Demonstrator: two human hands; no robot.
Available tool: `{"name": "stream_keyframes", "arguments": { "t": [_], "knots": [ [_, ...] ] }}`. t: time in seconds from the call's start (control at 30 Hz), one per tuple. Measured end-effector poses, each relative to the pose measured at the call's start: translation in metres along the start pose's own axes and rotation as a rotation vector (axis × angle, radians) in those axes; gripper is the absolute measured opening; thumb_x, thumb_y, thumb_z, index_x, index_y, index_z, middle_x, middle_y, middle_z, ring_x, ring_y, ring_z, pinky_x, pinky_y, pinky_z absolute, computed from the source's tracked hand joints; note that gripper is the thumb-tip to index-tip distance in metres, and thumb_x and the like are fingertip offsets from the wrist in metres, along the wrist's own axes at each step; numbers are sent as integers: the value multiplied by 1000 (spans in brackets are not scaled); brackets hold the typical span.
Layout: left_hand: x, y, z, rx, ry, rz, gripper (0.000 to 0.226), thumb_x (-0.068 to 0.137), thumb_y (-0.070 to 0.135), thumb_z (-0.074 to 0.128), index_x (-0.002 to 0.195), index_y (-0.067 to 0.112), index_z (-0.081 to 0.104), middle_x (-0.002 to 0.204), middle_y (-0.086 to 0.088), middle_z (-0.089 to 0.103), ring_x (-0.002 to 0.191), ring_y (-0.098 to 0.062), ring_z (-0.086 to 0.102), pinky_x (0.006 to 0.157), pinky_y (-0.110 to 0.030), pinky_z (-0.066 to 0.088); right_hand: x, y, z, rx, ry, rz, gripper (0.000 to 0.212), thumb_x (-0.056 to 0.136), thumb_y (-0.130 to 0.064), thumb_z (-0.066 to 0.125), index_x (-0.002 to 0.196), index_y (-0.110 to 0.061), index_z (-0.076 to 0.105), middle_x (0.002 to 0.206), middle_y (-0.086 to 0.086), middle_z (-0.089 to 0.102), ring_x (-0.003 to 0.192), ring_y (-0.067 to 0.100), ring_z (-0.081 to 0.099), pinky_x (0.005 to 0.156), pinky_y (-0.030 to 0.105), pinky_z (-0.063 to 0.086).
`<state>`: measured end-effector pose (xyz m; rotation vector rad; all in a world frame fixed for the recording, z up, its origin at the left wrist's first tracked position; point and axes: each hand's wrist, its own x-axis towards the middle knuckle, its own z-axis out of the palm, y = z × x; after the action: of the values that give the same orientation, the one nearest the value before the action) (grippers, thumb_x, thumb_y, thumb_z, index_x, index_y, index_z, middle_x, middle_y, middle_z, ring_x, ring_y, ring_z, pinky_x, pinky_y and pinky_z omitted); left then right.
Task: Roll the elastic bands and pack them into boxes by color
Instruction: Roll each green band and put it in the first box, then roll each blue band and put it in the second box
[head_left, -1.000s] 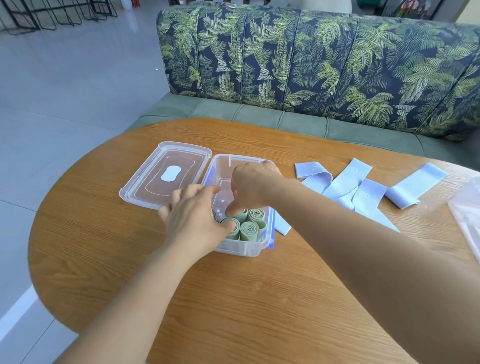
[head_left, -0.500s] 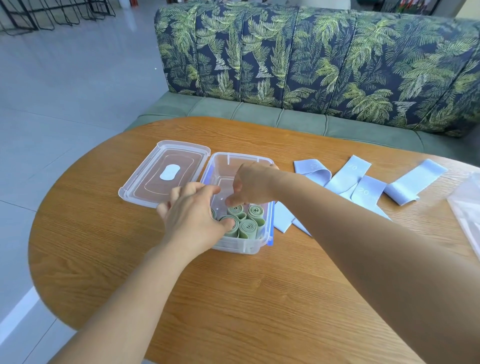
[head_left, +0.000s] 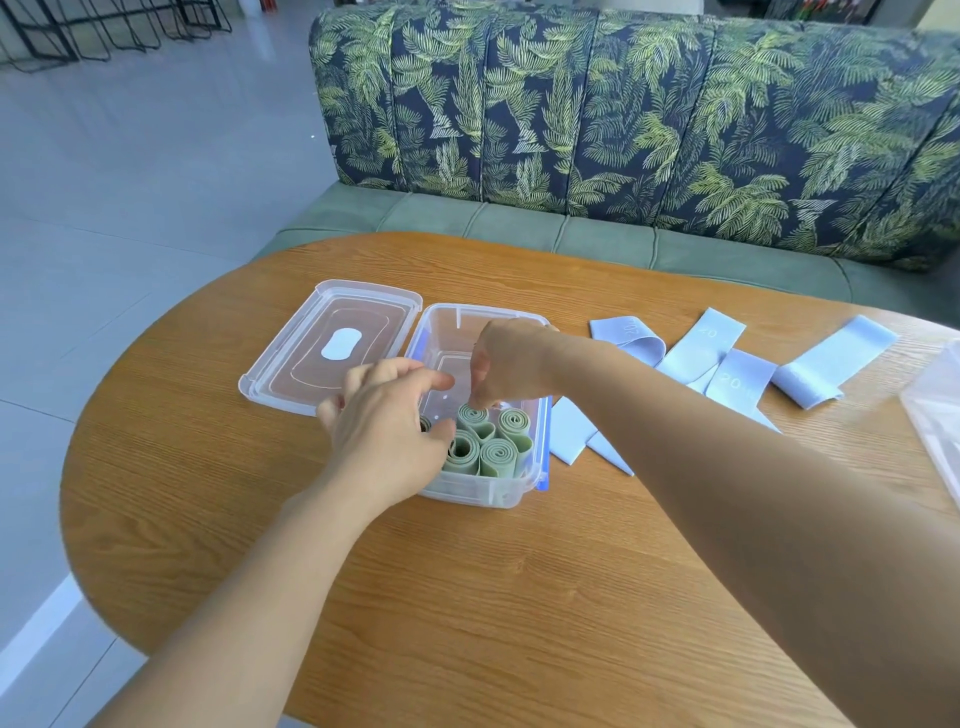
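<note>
Rolls of green elastic band (head_left: 496, 452) stand on end in the near half of the clear plastic box (head_left: 483, 313) on the oval wooden table (head_left: 467, 597). The right hand (head_left: 511, 364) pinches one roll's top; whether the left hand's (head_left: 384, 426) curled fingers grip any I cannot tell. Flat pale-blue elastic bands (head_left: 826, 366) lie right of the box.

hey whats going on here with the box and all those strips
A person is packing rolled green bands on end into a clear box on a wooden table. The right hand pinches the top of a rear roll. The left hand is against the near rolls, and whether it grips one is hidden. The lid lies left of the box, and light blue bands lie unrolled to its right.
</note>
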<state>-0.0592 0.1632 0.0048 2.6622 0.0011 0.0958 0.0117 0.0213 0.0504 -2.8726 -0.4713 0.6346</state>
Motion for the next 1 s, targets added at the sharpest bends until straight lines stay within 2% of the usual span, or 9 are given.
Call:
{"name": "stream_keyframes", "arguments": {
  "t": [0.1,0.33,0.4,0.53,0.7,0.8,0.87,0.93,1.0],
  "knots": [
    [2,-1,0,-24,12,0,33,90,30,63,120,41,57,136,21,42,130,-9,24,95,-32,18,1,2,-1,26,5,-13,25,87,-32,70,103,-14,76,112,-1,70,104,21,63,76,30,43],
    [5,1,-10,-89,62,-12,34,94,17,54,119,39,60,133,20,45,128,-7,24,86,-26,13,4,6,2,136,117,-35,19,86,-28,69,98,-15,76,105,2,71,99,24,64,89,38,54],
    [7,6,-16,-81,71,-3,34,94,15,52,118,38,60,134,18,46,127,-10,25,82,-24,11,-1,9,-2,213,208,-39,15,86,-26,69,96,-17,76,102,2,71,96,23,63,85,34,54],
    [7,23,-29,-61,86,36,34,95,16,51,120,38,60,137,15,46,128,-13,26,87,-26,14,-21,18,-12,320,389,-31,11,85,-22,68,90,-17,76,94,5,73,90,24,64,80,31,54],
    [-8,52,-38,-56,98,95,34,95,16,51,118,38,61,136,14,46,128,-15,28,88,-28,17,-66,43,-20,400,491,-2,10,86,-18,66,80,-17,73,81,4,68,70,19,57,65,26,47],
    [-23,70,-35,-63,76,124,34,94,16,51,117,39,62,135,14,47,128,-16,29,95,-32,23,-101,68,-16,462,534,42,14,86,-16,65,73,-14,71,76,0,67,61,11,53,57,23,41],
    [-34,84,-30,-70,57,136,34,94,16,51,118,39,62,137,13,46,130,-17,28,96,-31,22,-127,88,-7,506,546,90,16,87,-13,64,75,-9,73,76,0,67,63,13,52,54,21,38],
    [-44,97,-22,-83,32,146,35,95,15,50,119,38,61,137,13,46,132,-17,26,90,-28,19,-153,111,7,585,557,152,16,87,-10,62,81,-4,75,81,8,70,69,19,55,60,26,40],
    [-51,108,-11,-99,13,164,36,94,14,50,119,37,62,136,11,47,131,-18,30,95,-29,23,-177,135,21,683,580,232,16,87,-11,61,81,-2,74,86,14,73,75,21,59,66,30,42]
  ]
}}
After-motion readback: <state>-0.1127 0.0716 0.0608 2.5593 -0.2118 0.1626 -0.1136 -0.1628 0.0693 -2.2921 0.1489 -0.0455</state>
